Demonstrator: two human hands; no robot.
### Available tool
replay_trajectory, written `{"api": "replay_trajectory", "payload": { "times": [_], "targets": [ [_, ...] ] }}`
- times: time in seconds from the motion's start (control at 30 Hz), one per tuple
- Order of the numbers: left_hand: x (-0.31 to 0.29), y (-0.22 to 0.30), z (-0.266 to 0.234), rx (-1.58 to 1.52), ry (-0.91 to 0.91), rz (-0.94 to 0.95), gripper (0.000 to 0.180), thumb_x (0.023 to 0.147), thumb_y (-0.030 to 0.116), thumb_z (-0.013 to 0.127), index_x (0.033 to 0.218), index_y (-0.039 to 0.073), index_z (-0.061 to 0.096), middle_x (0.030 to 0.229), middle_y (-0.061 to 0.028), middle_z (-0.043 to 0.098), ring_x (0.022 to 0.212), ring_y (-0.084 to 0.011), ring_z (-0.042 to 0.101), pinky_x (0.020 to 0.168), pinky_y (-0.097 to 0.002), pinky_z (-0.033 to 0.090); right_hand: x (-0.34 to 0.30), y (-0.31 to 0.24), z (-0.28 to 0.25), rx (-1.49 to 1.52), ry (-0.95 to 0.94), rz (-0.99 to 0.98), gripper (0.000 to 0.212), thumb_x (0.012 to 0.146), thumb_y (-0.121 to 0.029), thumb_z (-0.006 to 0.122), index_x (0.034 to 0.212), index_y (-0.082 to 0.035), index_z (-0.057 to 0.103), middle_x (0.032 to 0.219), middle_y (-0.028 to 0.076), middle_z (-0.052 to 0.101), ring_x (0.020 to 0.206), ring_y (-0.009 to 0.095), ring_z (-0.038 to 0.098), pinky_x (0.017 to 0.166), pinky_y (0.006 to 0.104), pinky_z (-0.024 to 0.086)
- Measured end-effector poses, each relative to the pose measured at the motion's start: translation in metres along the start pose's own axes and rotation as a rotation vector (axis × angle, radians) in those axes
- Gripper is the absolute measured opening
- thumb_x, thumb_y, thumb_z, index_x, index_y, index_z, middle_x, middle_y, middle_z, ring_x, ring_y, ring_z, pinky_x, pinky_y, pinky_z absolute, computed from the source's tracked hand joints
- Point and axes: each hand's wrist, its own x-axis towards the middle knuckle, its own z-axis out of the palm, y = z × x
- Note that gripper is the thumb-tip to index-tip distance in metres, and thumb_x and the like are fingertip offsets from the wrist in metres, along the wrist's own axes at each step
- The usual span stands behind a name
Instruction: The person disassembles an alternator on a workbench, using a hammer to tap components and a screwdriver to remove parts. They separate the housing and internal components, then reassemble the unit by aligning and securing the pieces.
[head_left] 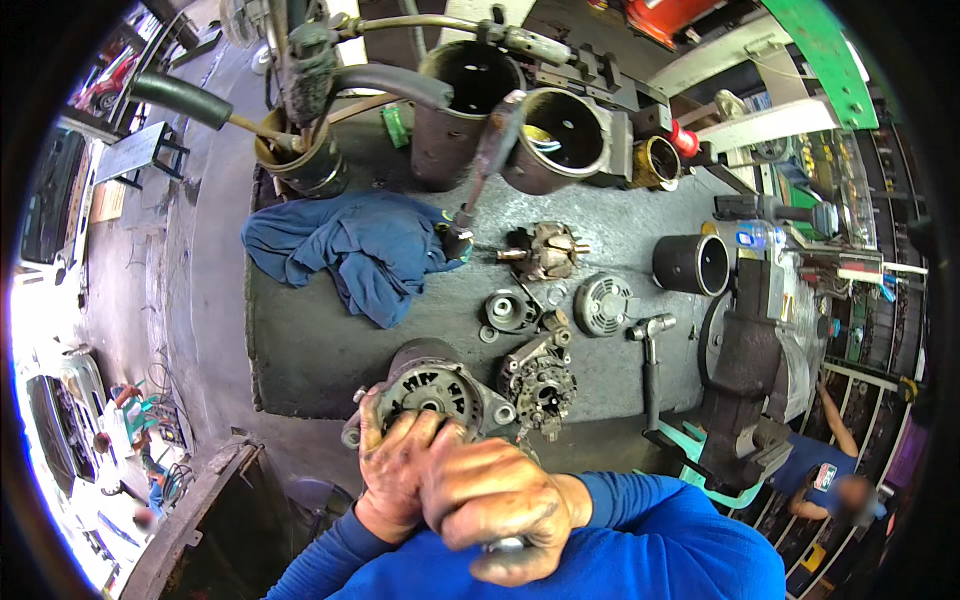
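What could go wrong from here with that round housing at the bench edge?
The right hand, gripping a metal piece, might slip onto the left hand. The housing could slide off the near edge of the bench. The small loose ring might get knocked away.

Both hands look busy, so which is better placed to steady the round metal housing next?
Probably the left hand: it rests against the housing, while the right hand grips a silvery object.
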Motion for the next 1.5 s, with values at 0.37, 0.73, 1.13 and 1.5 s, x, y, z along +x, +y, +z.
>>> {"api": "replay_trajectory", "payload": {
  "times": [0.37,0.73,1.13,1.5],
  "targets": [
    [-0.029,-0.017,0.001,-0.476,-0.12,-0.015,0.094,0.094,0.062,0.069,0.16,0.006,0.034,0.157,-0.0169,0.047,0.148,-0.0338,0.043,0.123,-0.0471,0.032,-0.009,-0.004,0.003,-0.158,0.164,-0.044,0.019,0.088,-0.017,0.079,0.087,-0.003,0.067,0.079,0.013,0.067,0.072,0.032,0.067,0.064,0.0402,0.052],
    [-0.037,-0.029,0.021,-0.213,0.112,0.057,0.06,0.085,0.025,0.084,0.133,0.003,0.057,0.123,-0.0184,0.063,0.115,-0.0351,0.064,0.092,-0.049,0.052,-0.02,-0.017,0.01,-0.71,0.172,-0.083,0.034,0.085,-0.029,0.08,0.095,0.001,0.068,0.085,0.017,0.064,0.08,0.036,0.065,0.073,0.046,0.052],
    [-0.018,-0.008,0.007,-0.041,0.162,0.154,0.06,0.078,0.021,0.086,0.131,0.006,0.064,0.129,-0.0178,0.067,0.122,-0.0433,0.059,0.106,-0.0539,0.045,-0.041,-0.049,0.006,-1.286,0.131,0.035,0.043,0.082,-0.041,0.082,0.108,-0.009,0.069,0.091,0.014,0.066,0.086,0.032,0.072,0.076,0.0457,0.058],
    [-0.019,-0.016,0.016,0.084,0.176,0.177,0.065,0.078,0.027,0.087,0.135,0.008,0.064,0.13,-0.0165,0.068,0.13,-0.0438,0.056,0.112,-0.0539,0.041,-0.041,-0.052,0.019,-1.344,0.022,0.094,0.036,0.081,-0.033,0.078,0.105,-0.01,0.067,0.094,0.01,0.068,0.087,0.03,0.071,0.069,0.0448,0.055]
  ]
}}
